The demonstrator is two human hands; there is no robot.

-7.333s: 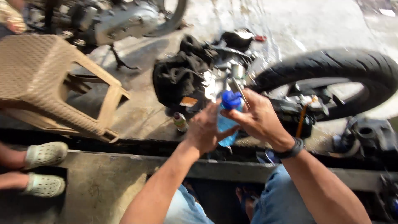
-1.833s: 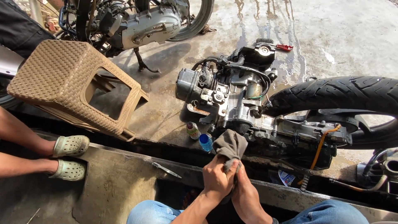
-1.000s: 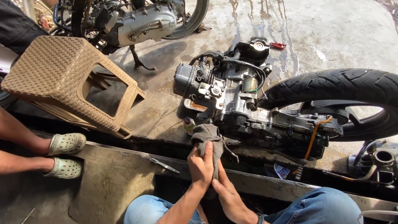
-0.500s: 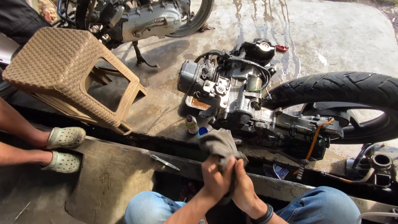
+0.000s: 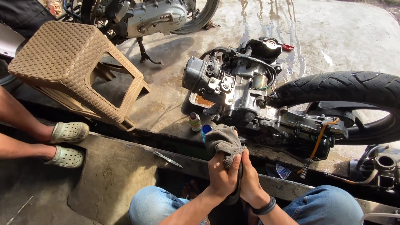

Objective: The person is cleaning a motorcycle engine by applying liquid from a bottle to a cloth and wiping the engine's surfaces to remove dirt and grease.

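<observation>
Left hand (image 5: 223,173) and right hand (image 5: 250,177): seven seconds back, raised at the engine (image 5: 237,93) around a blue-capped bottle (image 5: 206,130); now lowered toward the knees, palms pressed together on a grey rag (image 5: 225,141). Bottle: released, standing on the floor just beyond the grip, beside a small vial (image 5: 194,121). Rag: bunched higher above the fingers than half a second ago.

Stool: a brown woven stool (image 5: 73,68) lies tipped on wet ground.
Engine: a grey engine (image 5: 246,100) sits beside a black tyre (image 5: 346,89).
Feet: two pale green, maybe rubber, shoes (image 5: 68,143).
</observation>
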